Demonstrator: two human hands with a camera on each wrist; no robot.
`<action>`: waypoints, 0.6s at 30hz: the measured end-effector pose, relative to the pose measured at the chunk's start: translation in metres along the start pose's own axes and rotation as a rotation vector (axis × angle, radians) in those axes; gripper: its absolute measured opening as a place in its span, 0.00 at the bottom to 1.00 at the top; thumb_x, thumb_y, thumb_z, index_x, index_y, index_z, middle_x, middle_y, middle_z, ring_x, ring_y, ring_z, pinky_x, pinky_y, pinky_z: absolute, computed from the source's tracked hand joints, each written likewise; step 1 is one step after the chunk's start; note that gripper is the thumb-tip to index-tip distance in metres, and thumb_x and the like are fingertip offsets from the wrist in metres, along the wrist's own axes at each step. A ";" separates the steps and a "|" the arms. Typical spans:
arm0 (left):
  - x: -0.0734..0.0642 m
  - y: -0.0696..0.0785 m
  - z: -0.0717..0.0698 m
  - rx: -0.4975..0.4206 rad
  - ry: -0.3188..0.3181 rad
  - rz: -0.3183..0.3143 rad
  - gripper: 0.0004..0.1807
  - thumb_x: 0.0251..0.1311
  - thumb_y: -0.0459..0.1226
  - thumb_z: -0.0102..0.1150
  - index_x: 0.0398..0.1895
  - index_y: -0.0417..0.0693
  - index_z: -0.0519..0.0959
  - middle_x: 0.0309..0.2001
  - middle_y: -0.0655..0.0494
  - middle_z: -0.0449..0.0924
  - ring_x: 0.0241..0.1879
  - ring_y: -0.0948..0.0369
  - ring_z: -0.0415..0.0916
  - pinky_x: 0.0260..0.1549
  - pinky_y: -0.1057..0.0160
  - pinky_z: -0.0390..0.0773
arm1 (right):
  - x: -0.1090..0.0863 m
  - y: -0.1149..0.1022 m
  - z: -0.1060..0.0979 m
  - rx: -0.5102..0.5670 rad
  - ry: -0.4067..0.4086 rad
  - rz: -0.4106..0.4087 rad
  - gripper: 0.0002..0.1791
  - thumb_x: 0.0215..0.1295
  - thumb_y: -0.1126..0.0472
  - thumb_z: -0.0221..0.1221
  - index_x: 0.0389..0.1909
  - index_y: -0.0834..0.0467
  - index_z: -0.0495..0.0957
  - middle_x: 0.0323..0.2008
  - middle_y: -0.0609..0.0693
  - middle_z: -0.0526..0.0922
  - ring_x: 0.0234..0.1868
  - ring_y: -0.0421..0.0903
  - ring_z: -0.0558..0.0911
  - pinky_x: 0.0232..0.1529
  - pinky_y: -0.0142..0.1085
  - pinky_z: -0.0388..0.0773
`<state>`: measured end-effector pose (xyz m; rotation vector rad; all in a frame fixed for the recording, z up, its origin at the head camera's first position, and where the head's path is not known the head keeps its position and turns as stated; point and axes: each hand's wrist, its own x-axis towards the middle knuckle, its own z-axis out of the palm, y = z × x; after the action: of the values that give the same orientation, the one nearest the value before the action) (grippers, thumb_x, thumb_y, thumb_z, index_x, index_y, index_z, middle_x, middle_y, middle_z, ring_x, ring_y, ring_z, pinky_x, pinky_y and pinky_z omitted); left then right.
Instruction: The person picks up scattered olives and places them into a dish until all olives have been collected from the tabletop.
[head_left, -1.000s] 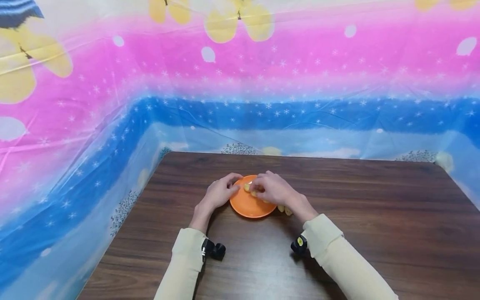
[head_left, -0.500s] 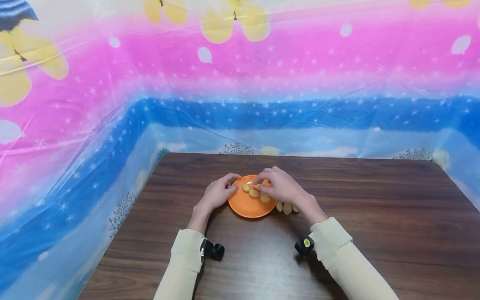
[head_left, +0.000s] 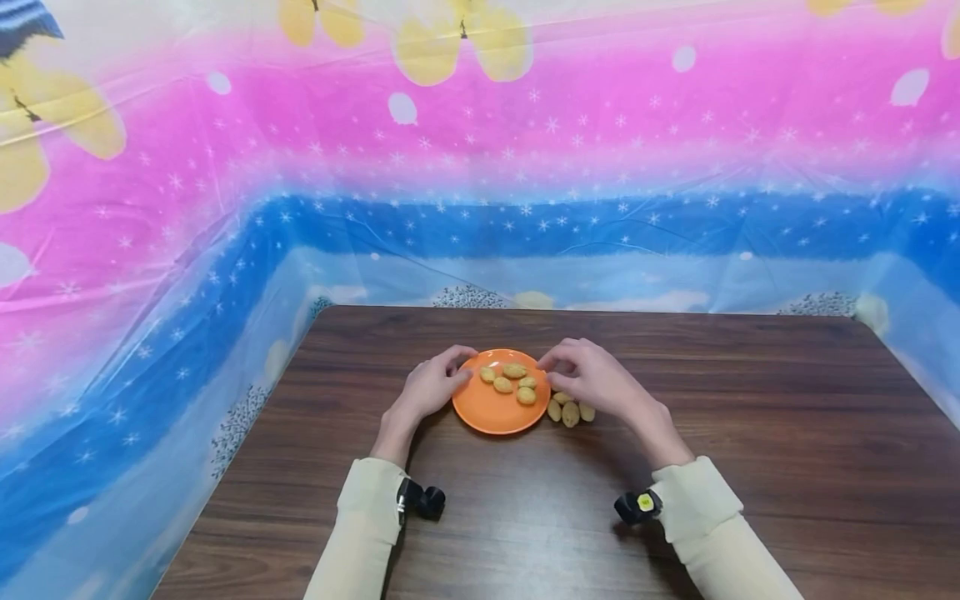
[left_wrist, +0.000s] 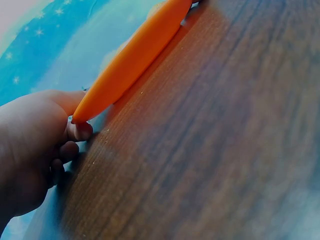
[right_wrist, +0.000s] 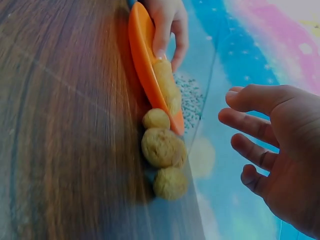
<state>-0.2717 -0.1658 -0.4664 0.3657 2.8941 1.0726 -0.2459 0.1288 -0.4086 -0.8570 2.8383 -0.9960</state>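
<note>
An orange plate (head_left: 491, 415) stands on the table with several small potatoes (head_left: 527, 396) on its far and right parts. My left hand (head_left: 429, 388) pinches the plate's left rim. In the left wrist view the thumb lies over the orange rim (left_wrist: 127, 62) and the fingers are below it. Just beyond the plate's right rim my right hand (head_left: 603, 385) hovers with nothing in it. Its fingers (right_wrist: 250, 124) are spread and loosely bent in the right wrist view. More small potatoes (head_left: 571, 414) lie bunched on the table beside the plate, partly under that hand.
The brown wood-grain table (head_left: 517, 525) reaches to a patterned pink and blue cloth (head_left: 600, 167) along its back and left. Black wrist cameras (head_left: 637, 506) are strapped at both cuffs.
My right hand has let go of a potato on the plate and moved right, past the rim, uncovering the potatoes there. My left hand keeps its hold on the rim.
</note>
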 end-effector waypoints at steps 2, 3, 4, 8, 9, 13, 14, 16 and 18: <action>0.000 0.000 0.000 0.000 0.003 0.001 0.18 0.74 0.46 0.54 0.65 0.64 0.75 0.26 0.54 0.71 0.22 0.56 0.67 0.26 0.60 0.62 | -0.004 0.002 -0.001 0.003 0.005 0.009 0.11 0.70 0.60 0.62 0.50 0.55 0.85 0.43 0.44 0.81 0.41 0.43 0.77 0.41 0.41 0.76; 0.000 0.000 0.000 0.000 0.003 0.000 0.18 0.74 0.46 0.54 0.65 0.64 0.75 0.26 0.55 0.71 0.22 0.56 0.66 0.26 0.60 0.62 | -0.006 0.004 -0.001 0.003 0.005 0.013 0.10 0.70 0.60 0.62 0.50 0.55 0.85 0.43 0.44 0.82 0.40 0.43 0.77 0.40 0.41 0.76; 0.000 0.000 0.001 0.000 0.003 0.000 0.18 0.74 0.46 0.54 0.65 0.64 0.75 0.26 0.55 0.71 0.22 0.56 0.66 0.26 0.60 0.62 | -0.007 0.005 -0.001 0.002 0.007 0.017 0.10 0.70 0.60 0.62 0.49 0.54 0.85 0.43 0.43 0.82 0.40 0.43 0.77 0.40 0.41 0.76; 0.000 -0.001 0.000 0.001 0.002 -0.001 0.18 0.74 0.46 0.54 0.64 0.64 0.75 0.27 0.55 0.71 0.22 0.56 0.66 0.26 0.60 0.62 | -0.012 0.009 -0.002 0.013 0.011 0.027 0.10 0.70 0.60 0.62 0.49 0.54 0.85 0.44 0.44 0.82 0.40 0.43 0.78 0.40 0.40 0.77; 0.000 -0.001 0.000 0.002 0.002 0.000 0.18 0.74 0.46 0.54 0.64 0.64 0.75 0.27 0.55 0.71 0.22 0.56 0.66 0.26 0.60 0.62 | -0.013 0.011 -0.002 0.015 0.011 0.031 0.10 0.70 0.60 0.62 0.49 0.54 0.85 0.44 0.44 0.82 0.40 0.43 0.78 0.39 0.40 0.77; 0.000 0.000 0.000 0.003 0.002 0.004 0.18 0.74 0.46 0.54 0.64 0.64 0.75 0.26 0.55 0.71 0.22 0.57 0.66 0.26 0.60 0.62 | -0.018 0.016 -0.004 0.021 0.012 0.033 0.10 0.70 0.60 0.62 0.49 0.54 0.85 0.44 0.45 0.82 0.39 0.42 0.79 0.39 0.40 0.77; 0.000 0.000 0.000 0.002 0.002 0.003 0.18 0.74 0.46 0.54 0.64 0.64 0.75 0.26 0.55 0.71 0.22 0.57 0.66 0.26 0.60 0.62 | -0.020 0.018 -0.004 0.025 0.010 0.030 0.10 0.70 0.60 0.62 0.49 0.54 0.85 0.44 0.46 0.83 0.39 0.42 0.79 0.39 0.39 0.77; 0.001 0.000 0.000 0.001 0.001 0.002 0.18 0.74 0.46 0.54 0.64 0.64 0.75 0.26 0.55 0.71 0.22 0.56 0.66 0.26 0.60 0.62 | -0.022 0.021 -0.005 0.039 0.008 0.022 0.10 0.69 0.61 0.63 0.50 0.55 0.85 0.44 0.46 0.83 0.39 0.42 0.79 0.39 0.39 0.77; 0.001 0.000 0.000 0.001 0.000 -0.001 0.18 0.74 0.46 0.54 0.65 0.64 0.75 0.26 0.55 0.71 0.22 0.56 0.66 0.26 0.60 0.62 | -0.024 0.024 -0.006 0.060 0.004 0.015 0.11 0.69 0.61 0.63 0.50 0.56 0.84 0.44 0.47 0.83 0.38 0.42 0.80 0.39 0.39 0.78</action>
<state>-0.2729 -0.1650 -0.4664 0.3634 2.8951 1.0707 -0.2380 0.1596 -0.4214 -0.8280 2.7980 -1.0756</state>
